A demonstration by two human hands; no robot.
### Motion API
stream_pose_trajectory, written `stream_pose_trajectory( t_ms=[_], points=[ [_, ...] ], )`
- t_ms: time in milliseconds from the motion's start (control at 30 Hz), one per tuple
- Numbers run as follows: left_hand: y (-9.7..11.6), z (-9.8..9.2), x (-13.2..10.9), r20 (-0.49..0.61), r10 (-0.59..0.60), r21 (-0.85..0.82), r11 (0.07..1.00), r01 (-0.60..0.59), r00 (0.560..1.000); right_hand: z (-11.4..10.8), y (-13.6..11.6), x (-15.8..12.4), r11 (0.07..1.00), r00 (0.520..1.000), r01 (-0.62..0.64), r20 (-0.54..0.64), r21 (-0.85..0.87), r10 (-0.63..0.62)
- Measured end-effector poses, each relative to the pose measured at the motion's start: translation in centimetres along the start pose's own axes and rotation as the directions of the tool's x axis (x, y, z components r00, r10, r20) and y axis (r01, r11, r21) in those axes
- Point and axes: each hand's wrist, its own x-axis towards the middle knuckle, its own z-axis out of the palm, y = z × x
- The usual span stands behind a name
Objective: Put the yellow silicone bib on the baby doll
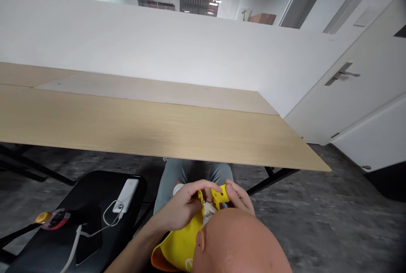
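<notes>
A bald doll sits on my lap with its back to me, its head hiding part of what lies in front. Yellow doll clothing with an orange lining hangs at its left side. My right hand pinches a yellow piece with dark spots, which looks like part of the clothing. My left hand is curled at the yellow edge beside it, thumb and index finger reaching toward the spotted piece. Some whitish cloth shows between the hands. Where the left fingertips press is partly hidden.
A wooden table stretches ahead above my knees. On a black chair at left lie a white power bank with a cable, a dark phone and a bottle with a yellow cap. A white door stands at right.
</notes>
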Motion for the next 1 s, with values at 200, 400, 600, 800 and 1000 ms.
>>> stream_pose_trajectory(
  t_ms=[200,400,600,800,1000],
  points=[
    [-0.1,0.0,-0.1,-0.014,-0.054,-0.064,0.997,0.053,0.998,-0.7,0.7,0.5,0.999,0.999,0.028,0.030,0.014,-0.029],
    [-0.1,-0.2,-0.3,-0.056,-0.088,-0.033,0.996,0.086,0.995,-0.8,1.4,1.3,0.987,0.986,0.153,0.057,0.046,-0.155],
    [-0.5,-0.1,-0.5,-0.126,-0.151,-0.105,0.985,0.138,0.981,-0.6,0.6,1.3,0.963,0.999,0.000,-0.043,0.270,0.012],
    [-0.6,-0.7,-1.1,-0.195,-0.141,-0.074,0.989,0.129,0.971,-1.1,0.8,1.7,0.890,0.995,-0.063,-0.045,0.451,0.094],
    [-0.8,-2.3,-2.6,-0.112,-0.012,0.151,0.988,0.029,0.994,-1.0,0.3,1.7,0.841,0.982,0.043,-0.176,0.539,0.062]
  ],
)
